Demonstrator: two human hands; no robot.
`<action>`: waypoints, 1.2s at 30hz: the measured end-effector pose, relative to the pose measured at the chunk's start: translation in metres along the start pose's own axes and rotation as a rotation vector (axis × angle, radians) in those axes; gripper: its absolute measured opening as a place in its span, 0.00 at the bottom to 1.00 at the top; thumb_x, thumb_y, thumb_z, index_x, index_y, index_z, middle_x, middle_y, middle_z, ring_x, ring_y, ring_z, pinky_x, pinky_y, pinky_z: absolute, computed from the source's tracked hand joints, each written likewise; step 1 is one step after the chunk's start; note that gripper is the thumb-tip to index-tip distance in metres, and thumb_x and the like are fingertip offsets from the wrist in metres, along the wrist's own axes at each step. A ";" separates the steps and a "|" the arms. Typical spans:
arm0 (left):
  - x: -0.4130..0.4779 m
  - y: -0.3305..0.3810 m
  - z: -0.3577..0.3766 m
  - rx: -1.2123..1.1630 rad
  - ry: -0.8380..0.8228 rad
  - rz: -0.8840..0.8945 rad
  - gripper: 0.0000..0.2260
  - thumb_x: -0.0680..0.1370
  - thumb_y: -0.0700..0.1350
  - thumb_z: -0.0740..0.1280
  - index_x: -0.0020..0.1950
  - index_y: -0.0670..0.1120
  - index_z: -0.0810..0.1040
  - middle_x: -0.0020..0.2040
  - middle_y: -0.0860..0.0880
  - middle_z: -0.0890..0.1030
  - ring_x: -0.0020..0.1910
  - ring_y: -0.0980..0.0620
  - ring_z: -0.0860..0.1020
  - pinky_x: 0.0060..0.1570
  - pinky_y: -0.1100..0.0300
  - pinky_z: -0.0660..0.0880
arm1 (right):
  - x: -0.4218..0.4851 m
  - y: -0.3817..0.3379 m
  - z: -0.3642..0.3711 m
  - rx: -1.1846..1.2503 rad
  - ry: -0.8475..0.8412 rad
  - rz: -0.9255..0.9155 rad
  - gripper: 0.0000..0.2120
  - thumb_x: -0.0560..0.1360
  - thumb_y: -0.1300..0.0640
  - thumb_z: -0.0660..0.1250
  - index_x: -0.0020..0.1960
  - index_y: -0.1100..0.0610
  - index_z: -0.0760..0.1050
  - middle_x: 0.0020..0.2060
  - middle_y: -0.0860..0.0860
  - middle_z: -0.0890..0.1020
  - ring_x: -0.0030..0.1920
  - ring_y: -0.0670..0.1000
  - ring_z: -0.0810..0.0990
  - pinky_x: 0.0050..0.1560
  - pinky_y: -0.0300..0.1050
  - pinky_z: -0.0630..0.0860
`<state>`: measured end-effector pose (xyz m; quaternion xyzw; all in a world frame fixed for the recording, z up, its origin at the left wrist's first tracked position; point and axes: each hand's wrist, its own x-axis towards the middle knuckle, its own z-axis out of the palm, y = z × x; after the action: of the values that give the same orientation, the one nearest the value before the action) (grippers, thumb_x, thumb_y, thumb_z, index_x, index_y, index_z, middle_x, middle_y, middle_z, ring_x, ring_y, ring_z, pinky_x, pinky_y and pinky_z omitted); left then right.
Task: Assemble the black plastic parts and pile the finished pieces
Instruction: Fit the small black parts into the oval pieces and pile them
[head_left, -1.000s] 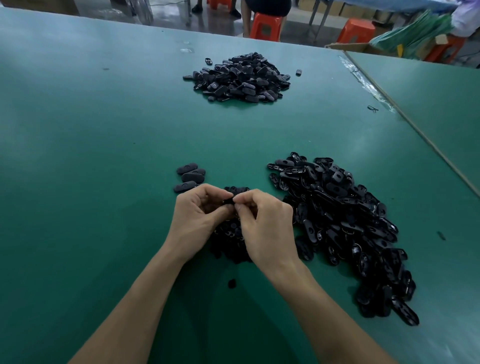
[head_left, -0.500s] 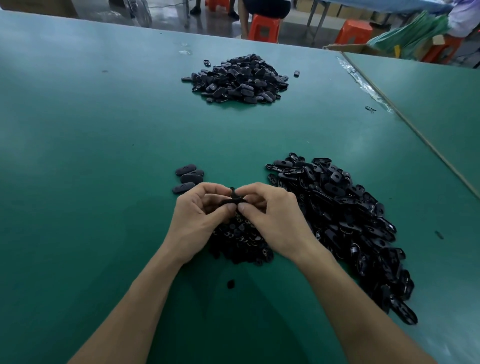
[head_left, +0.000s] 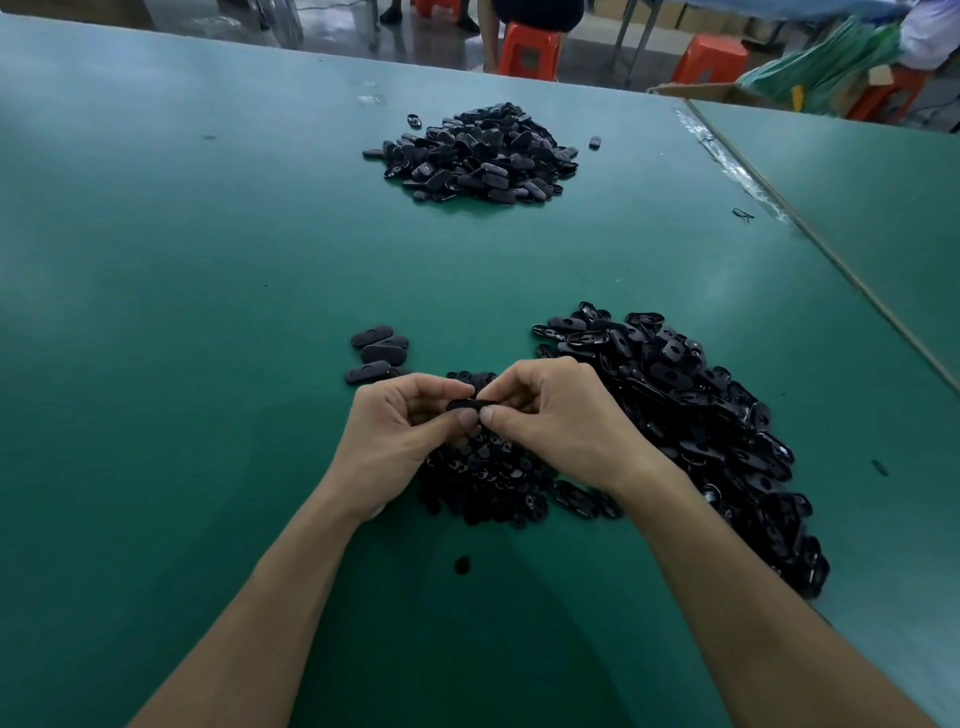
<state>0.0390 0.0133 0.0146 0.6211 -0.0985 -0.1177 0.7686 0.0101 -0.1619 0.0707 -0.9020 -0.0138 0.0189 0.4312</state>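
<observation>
My left hand (head_left: 400, 431) and my right hand (head_left: 558, 415) meet at the middle of the green table, both pinching one flat black oval part (head_left: 467, 405) between thumbs and fingers. Under the hands lies a heap of small black parts (head_left: 488, 478). To the right spreads a long pile of black oval shells (head_left: 696, 415). Three finished oval pieces (head_left: 376, 353) lie close together just left of my left hand. A big pile of black pieces (head_left: 478, 156) sits far back on the table.
One loose black bit (head_left: 462, 565) lies near me between my forearms. A seam with tape (head_left: 737, 171) joins a second green table on the right. Orange stools (head_left: 527, 49) and a person's legs stand beyond the far edge.
My right hand has shifted slightly right and up, and both thumbs now press together on the oval part. The piles have not moved.
</observation>
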 end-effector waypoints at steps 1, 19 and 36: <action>0.000 0.000 0.000 -0.005 0.000 0.002 0.11 0.66 0.39 0.75 0.47 0.42 0.83 0.37 0.47 0.86 0.34 0.54 0.83 0.38 0.66 0.79 | 0.000 -0.001 0.001 -0.007 0.010 -0.005 0.04 0.73 0.58 0.74 0.45 0.50 0.84 0.34 0.45 0.85 0.36 0.40 0.82 0.40 0.32 0.77; 0.000 -0.003 0.002 0.048 0.077 0.034 0.10 0.67 0.35 0.78 0.45 0.47 0.85 0.36 0.46 0.85 0.33 0.53 0.83 0.37 0.63 0.81 | -0.001 0.000 0.003 0.028 0.027 0.007 0.05 0.73 0.59 0.74 0.44 0.49 0.84 0.34 0.40 0.84 0.37 0.36 0.82 0.39 0.27 0.74; 0.004 0.012 0.002 -0.108 0.256 0.132 0.08 0.73 0.40 0.76 0.50 0.45 0.80 0.38 0.47 0.84 0.37 0.50 0.84 0.38 0.62 0.79 | 0.012 0.052 -0.013 -0.625 0.305 0.119 0.11 0.82 0.56 0.64 0.60 0.56 0.81 0.55 0.53 0.76 0.58 0.54 0.73 0.60 0.47 0.73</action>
<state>0.0426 0.0122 0.0266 0.5810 -0.0338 0.0080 0.8131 0.0235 -0.2035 0.0382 -0.9820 0.0984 -0.0962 0.1295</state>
